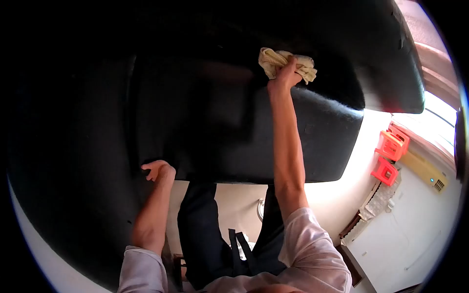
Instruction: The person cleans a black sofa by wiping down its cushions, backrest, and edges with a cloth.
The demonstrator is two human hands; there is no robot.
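Observation:
A black, smooth-covered sofa (220, 127) fills most of the view, with a seat and a raised back. My right hand (288, 75), arm stretched far forward, grips a crumpled pale yellow cloth (273, 59) and presses it on the seat close to the backrest. Its fingers are partly buried in the folds. At the seat's front left, my left hand (161, 171) rests on the black surface with nothing seen in it. Thumb and fingers are apart there, though some fingers are hidden in shadow.
On the right stand red plastic stools (391, 144), near a yellowish appliance (425, 168) with a vent and a small light. A patterned cloth-like strip (378, 200) lies by a white surface (405, 229). My legs in dark trousers (200, 229) are close against the seat's front edge.

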